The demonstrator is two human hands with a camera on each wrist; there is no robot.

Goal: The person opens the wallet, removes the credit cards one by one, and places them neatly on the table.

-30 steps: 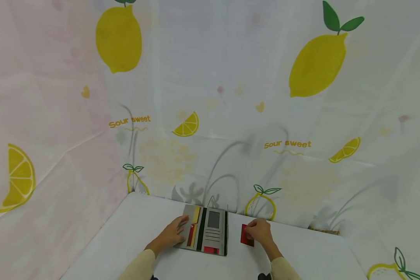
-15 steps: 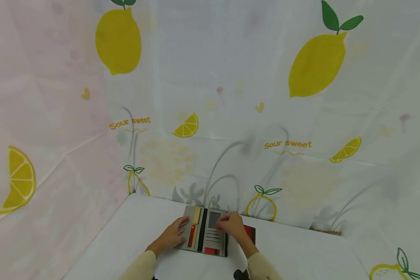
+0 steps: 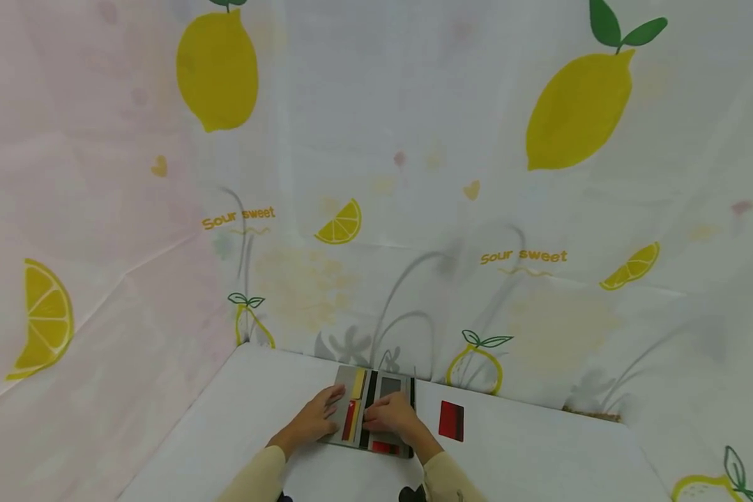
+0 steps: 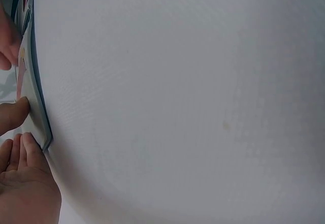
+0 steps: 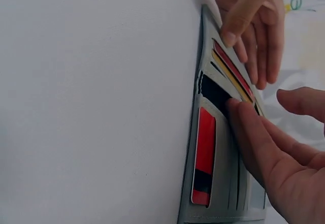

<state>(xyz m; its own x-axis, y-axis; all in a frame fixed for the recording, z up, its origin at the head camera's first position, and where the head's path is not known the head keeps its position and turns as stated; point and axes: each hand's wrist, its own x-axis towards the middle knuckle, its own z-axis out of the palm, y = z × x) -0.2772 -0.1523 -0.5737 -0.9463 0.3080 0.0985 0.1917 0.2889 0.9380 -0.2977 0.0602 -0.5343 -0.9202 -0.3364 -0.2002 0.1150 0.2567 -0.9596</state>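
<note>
A grey wallet [image 3: 389,387] lies open on the white table [image 3: 257,404], with yellow and red cards in its left slots. My left hand [image 3: 316,417] rests flat on the wallet's left half, its fingers straight over the card slots [image 5: 231,69]. My right hand [image 3: 389,418] lies on the right half, and its straight fingertips [image 5: 236,107] touch the black middle strip. A red card [image 5: 205,153] sits in a lower pocket of the wallet [image 5: 226,193]. Another red card [image 3: 451,420] lies loose on the table to the right. The left wrist view shows only my left hand [image 4: 25,188] by the wallet's edge [image 4: 36,102].
A lemon-print cloth [image 3: 414,174] hangs as a backdrop behind the table and down the left side. The table's far edge runs just behind the wallet. Bare white tabletop [image 3: 539,453] stretches to the right of the loose card.
My right hand has let go of the red card, left it on the table at the right, and moved left onto the wallet. The left hand has stayed on the wallet.
</note>
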